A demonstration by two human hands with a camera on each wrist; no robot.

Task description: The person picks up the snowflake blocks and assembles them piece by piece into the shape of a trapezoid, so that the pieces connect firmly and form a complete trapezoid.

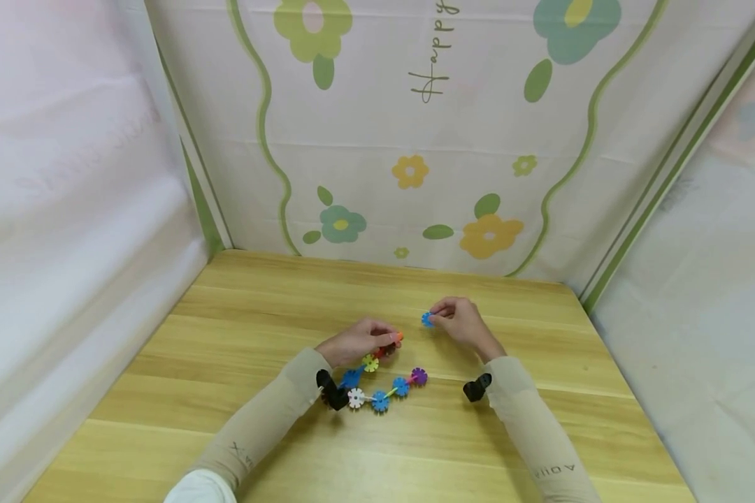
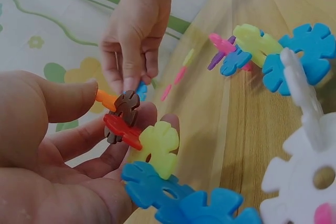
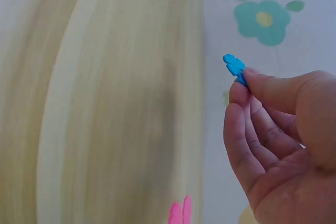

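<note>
My left hand (image 1: 363, 341) pinches one end of a chain of interlocking plastic snowflake discs. The orange disc (image 2: 106, 99) is under its thumb, slotted into a brown disc (image 2: 126, 109). A red disc (image 2: 122, 130), a yellow disc (image 2: 159, 149) and blue discs (image 2: 157, 184) follow. From there the chain curves along the table through a white disc (image 1: 356, 398) and more blue ones to a purple disc (image 1: 419, 376). Ahead and to the right, my right hand (image 1: 462, 323) holds a single blue disc (image 3: 234, 66) between thumb and fingertip, apart from the chain.
The wood-grain table (image 1: 478, 447) runs back to a flower-printed cloth wall (image 1: 365, 119), with cloth at both sides. Thin pink pieces (image 2: 180, 74) show beyond the chain in the left wrist view. Each wrist wears a black camera (image 1: 477, 388).
</note>
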